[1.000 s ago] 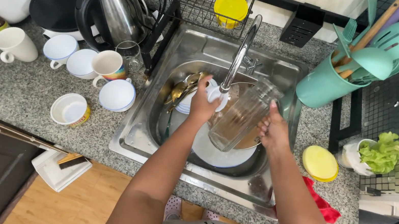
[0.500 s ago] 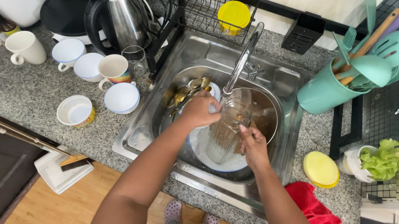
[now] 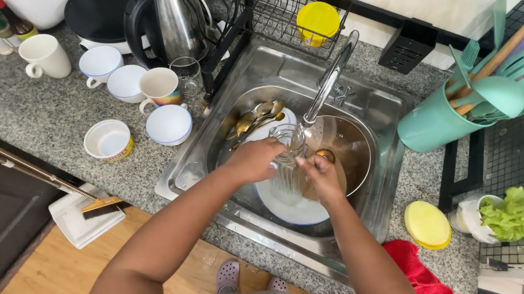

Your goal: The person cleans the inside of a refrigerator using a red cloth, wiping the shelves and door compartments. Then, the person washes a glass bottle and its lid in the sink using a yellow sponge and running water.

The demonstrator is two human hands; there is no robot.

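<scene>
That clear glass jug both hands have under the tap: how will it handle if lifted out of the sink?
The glass jug is probably slippery, being wet under the tap. It looks rigid but fragile, with a metal bowl close by to knock. The left hand and right hand both hold it, suggesting some weight.

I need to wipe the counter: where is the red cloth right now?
In the head view, the red cloth lies on the counter's front edge right of the sink, just below the yellow lid.

Both arms stretched forward, converging; left hand (image 3: 252,159) and right hand (image 3: 321,177) close together, fingers curled in grip.
</scene>
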